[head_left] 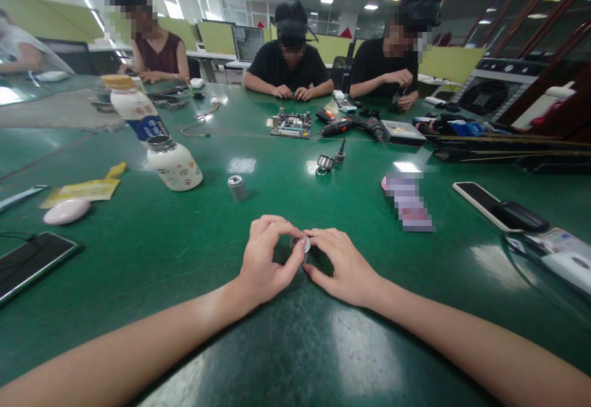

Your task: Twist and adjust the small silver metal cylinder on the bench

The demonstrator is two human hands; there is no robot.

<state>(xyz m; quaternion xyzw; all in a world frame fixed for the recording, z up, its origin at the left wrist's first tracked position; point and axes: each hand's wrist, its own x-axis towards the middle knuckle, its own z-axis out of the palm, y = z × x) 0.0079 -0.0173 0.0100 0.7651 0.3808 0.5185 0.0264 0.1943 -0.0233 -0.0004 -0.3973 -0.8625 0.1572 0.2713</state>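
Note:
A small round piece with a pale rim [307, 245] is at the front middle of the green table [207, 345], mostly covered by fingertips. My left hand [266, 259] pinches it between thumb and fingers from the left. From the other side, my right hand [346, 266] curls its thumb and fingertips against the same piece. Beyond my left hand stands a small silver metal cylinder [238, 189]. Farther back lie a metal ring-shaped part [325, 163] and a dark, narrow-tipped part [340, 152].
At left stand an open cream bottle [175, 165] and a taller orange-capped bottle [138, 111]. Phones [32, 262] lie at both sides. A circuit board [292, 125] and power drill [369, 125] sit beyond. Several people [290, 62] are around the table.

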